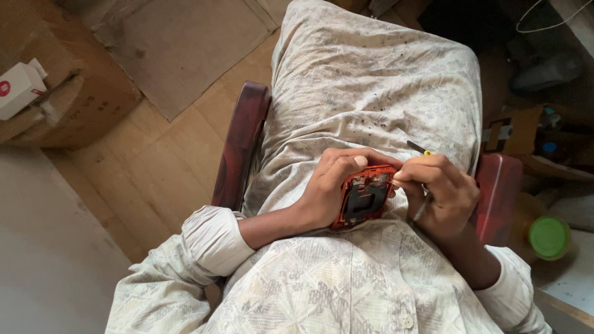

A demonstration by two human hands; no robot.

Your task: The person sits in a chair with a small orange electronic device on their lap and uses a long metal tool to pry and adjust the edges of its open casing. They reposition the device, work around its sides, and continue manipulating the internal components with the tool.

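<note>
One head-worn camera looks steeply down, close over the lap.

A cloth-draped lap on a dark red chair bears black specks.

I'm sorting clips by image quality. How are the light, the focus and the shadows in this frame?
Head view: soft, warm daylight, no harsh glare; left hand and right hand on the orange phone frame are fairly sharp; upper right corner by the cardboard boxes sinks into deep shadow; the green lid looks slightly soft; wide-angle stretch towards the edges.
</note>
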